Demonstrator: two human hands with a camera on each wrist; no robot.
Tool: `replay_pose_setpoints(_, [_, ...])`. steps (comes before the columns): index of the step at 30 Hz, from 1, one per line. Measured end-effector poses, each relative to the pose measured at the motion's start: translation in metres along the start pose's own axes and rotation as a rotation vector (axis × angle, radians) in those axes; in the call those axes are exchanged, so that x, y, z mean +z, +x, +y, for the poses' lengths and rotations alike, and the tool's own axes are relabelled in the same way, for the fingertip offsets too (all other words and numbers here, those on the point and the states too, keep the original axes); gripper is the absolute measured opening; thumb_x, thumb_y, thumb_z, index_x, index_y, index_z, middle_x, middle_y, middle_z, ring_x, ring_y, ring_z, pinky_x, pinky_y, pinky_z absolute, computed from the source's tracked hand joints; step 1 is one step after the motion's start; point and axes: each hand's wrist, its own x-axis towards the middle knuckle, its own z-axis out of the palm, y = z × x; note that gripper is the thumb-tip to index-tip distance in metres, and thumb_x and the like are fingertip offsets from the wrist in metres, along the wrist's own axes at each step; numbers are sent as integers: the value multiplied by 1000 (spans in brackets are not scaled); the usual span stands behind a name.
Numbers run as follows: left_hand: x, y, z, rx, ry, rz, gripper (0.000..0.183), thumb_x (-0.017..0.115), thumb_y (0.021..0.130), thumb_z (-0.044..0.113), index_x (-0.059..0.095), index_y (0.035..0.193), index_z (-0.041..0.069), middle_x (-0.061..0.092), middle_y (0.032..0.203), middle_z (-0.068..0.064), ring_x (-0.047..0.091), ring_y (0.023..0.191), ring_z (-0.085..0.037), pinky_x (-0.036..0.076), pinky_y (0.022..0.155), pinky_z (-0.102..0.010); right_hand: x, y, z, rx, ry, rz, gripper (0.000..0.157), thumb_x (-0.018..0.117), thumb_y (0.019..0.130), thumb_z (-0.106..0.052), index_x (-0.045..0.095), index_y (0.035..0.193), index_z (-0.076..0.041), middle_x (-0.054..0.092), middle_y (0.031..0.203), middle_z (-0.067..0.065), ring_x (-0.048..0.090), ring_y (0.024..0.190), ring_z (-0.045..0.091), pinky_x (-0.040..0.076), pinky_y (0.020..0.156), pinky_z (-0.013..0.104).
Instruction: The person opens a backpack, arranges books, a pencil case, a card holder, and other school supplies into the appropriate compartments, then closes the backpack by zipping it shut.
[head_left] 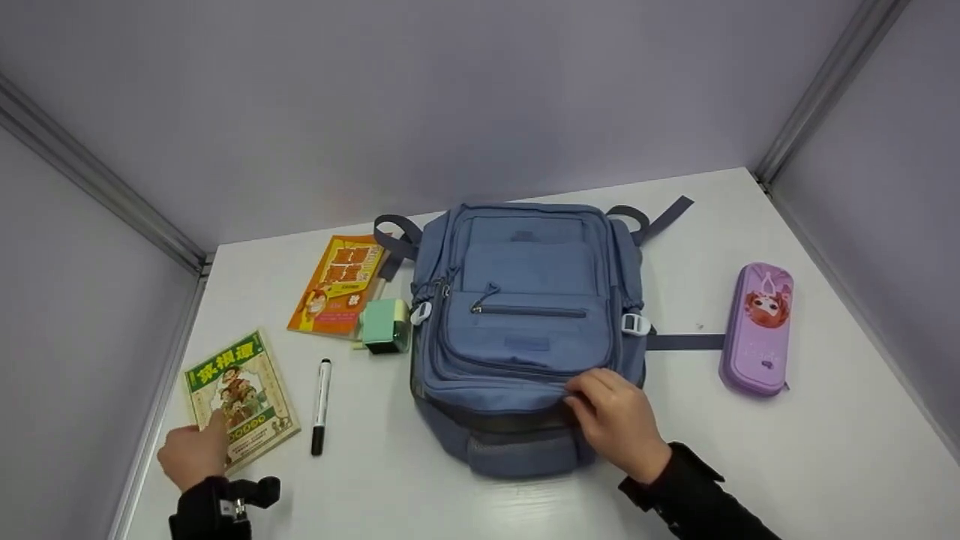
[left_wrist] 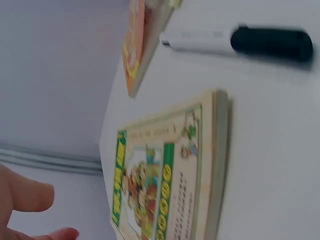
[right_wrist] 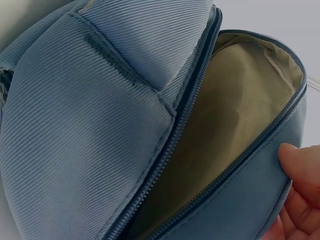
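Note:
A blue backpack [head_left: 525, 270] lies on the table, one compartment unzipped. My right hand [head_left: 619, 420] pinches the edge of the opening at its lower right. In the right wrist view, thumb and fingers grip the zipped flap [right_wrist: 240, 192], and the beige lining [right_wrist: 225, 110] shows inside. My left hand [head_left: 196, 450] is at the lower left of a book with a green title band [head_left: 240, 397]. In the left wrist view, the thumb and a finger [left_wrist: 30, 192] are spread apart, with a gap between them and the book; the other fingers are hidden.
A black-capped marker [head_left: 321, 405] lies right of the book. Behind it are an orange booklet [head_left: 341, 281] and a mint-green box-shaped item [head_left: 385, 322] against the backpack. A purple pencil case [head_left: 757, 330] lies at the right, by a strap [head_left: 686, 342]. Walls border the table.

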Motion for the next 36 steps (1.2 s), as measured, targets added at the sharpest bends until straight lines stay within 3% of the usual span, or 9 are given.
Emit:
replay_pose_setpoints(4, [2,8,-11,-88,225,-153,84,38,99,51,39,132,-27,40,134,-46,34,128,-57,33,111,-61,0,1,-1,2,-9,13,23,81,71,5,66,84,-8,65,79,1,63,72,14,50,67,26])
replay_pose_setpoints(7, [6,9,-10,-104,296,-213,88,40,97,54,37,133,-27,39,133,-46,34,126,-55,34,109,-59,-1,2,-1,5,-14,17,25,82,69,5,67,84,-9,65,79,1,63,73,13,50,67,26])
replay_pose_setpoints(11, [13,9,-7,-109,305,-236,87,48,94,50,36,133,-28,37,132,-47,36,123,-54,36,105,-58,0,2,-2,9,-12,20,23,81,70,5,67,83,-8,65,79,1,63,73,14,50,67,26])
replay_pose_setpoints(17, [17,6,-5,-112,327,-217,76,48,96,40,39,133,-26,43,129,-45,40,121,-52,38,104,-56,0,2,-4,27,-10,16,25,82,69,5,67,84,-8,65,79,1,63,73,13,50,67,25])
replay_pose_setpoints(24, [15,3,-4,-250,270,-169,96,52,94,50,14,144,-22,17,143,-49,25,135,-58,37,108,-59,0,1,-4,37,-8,14,27,83,68,5,68,85,-9,65,79,1,64,73,13,51,67,24])
replay_pose_setpoints(31, [12,6,-10,-268,293,-199,104,52,92,59,17,141,-26,23,141,-51,31,134,-58,37,110,-57,0,0,-2,40,-11,9,20,81,73,2,68,84,-8,66,79,1,64,74,14,52,68,26])
replay_pose_setpoints(36, [14,6,-15,-321,209,-130,96,53,94,51,18,142,-24,26,144,-46,35,134,-54,36,112,-57,0,1,0,46,-4,9,14,79,78,-1,68,84,-8,65,79,2,64,73,14,52,67,26])
